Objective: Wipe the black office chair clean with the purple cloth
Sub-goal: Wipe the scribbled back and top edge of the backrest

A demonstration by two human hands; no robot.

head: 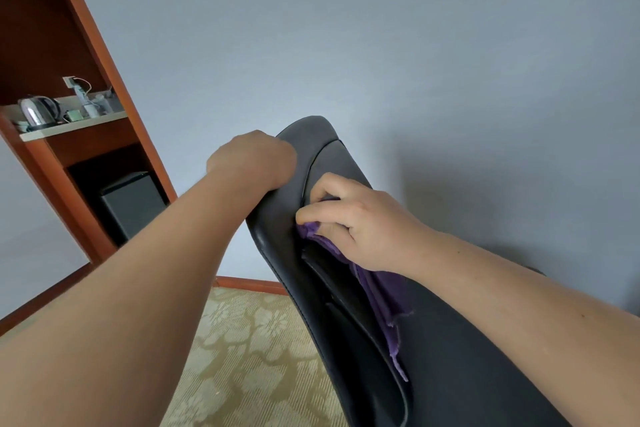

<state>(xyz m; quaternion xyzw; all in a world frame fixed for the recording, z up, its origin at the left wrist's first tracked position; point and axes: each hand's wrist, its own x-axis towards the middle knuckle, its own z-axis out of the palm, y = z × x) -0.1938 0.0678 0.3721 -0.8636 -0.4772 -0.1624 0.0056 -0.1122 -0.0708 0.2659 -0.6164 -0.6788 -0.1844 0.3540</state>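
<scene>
Left hand [252,159]: fingers curled over top rim of black office chair [450,374], tips hidden behind it. Chair back runs from centre toward 5 o'clock. Padded, smooth leather-like skin, likely slippery and heavy, may roll or swivel — best held by firm rim.

Purple cloth [381,291]: soft, limp, light, frayed hem, bunches easily. It lies on chair back under right hand [360,222], at 4 o'clock of left hand — fingers clamped on wad, pressing at seam.

No brand, label or writing readable.

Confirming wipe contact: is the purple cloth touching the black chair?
Touching. Head view: the right hand presses the purple cloth onto the black chair, no gap.
</scene>
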